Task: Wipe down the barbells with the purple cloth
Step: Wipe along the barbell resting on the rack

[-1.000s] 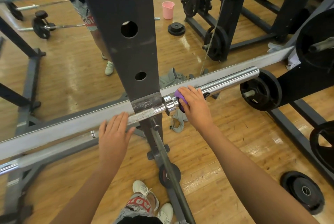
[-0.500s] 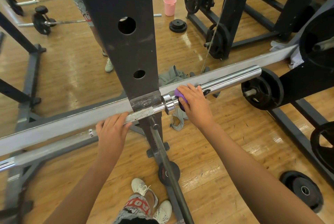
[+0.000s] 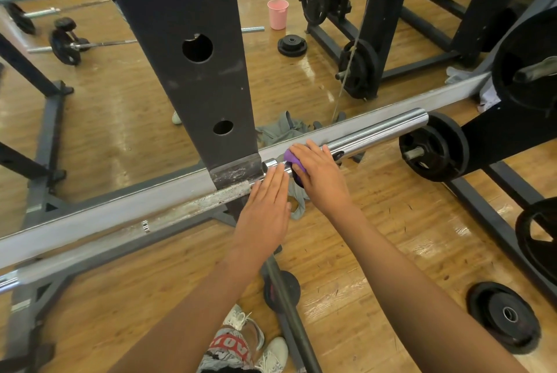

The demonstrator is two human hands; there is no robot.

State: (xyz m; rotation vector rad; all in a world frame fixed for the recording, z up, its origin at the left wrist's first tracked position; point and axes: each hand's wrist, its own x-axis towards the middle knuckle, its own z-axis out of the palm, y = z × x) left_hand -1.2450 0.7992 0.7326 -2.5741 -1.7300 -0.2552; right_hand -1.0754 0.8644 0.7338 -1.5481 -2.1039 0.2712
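Observation:
A chrome barbell (image 3: 379,134) lies across the rack, its sleeve pointing up to the right and its rough shaft running down to the left. My right hand (image 3: 319,176) wraps the purple cloth (image 3: 294,161) around the sleeve just right of the collar; most of the cloth is hidden under my fingers. My left hand (image 3: 265,207) lies flat with straight fingers on the bar by the collar, right beside my right hand and next to the rack's hook.
A dark rack upright (image 3: 193,56) stands just behind the bar. A grey safety rail (image 3: 105,216) runs along it. Weight plates sit on pegs at right (image 3: 434,149) and on the floor (image 3: 506,315). A pink cup (image 3: 278,14) and a grey garment (image 3: 280,131) are on the floor.
My left hand has slid right along the bar, from left of the rack's hook to the collar beside my right hand. My right hand stays on the cloth.

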